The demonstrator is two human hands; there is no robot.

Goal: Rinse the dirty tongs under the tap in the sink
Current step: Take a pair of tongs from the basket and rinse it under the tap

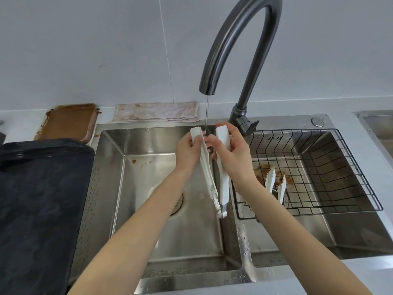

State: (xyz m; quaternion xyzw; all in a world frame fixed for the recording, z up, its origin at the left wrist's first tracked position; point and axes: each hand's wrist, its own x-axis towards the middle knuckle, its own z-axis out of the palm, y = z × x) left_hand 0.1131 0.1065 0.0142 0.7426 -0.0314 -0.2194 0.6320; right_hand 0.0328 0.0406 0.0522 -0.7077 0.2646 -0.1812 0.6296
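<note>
White tongs (223,177) are held over the left basin of the steel sink (119,188), tips up and hinge down near the divider. My left hand (188,153) grips the left arm of the tongs just below its tip. My right hand (230,154) grips the right arm in the same way. The two tips stand apart on either side of a thin stream of water falling from the dark curved tap (240,50). The water lands between my fingers.
A second pair of white tongs (275,184) lies in the right basin among brown stains, under a black wire rack (319,171). A black tray (40,205) covers the left counter. A brown-soiled tray (68,121) and a stained cloth (157,111) lie behind the sink.
</note>
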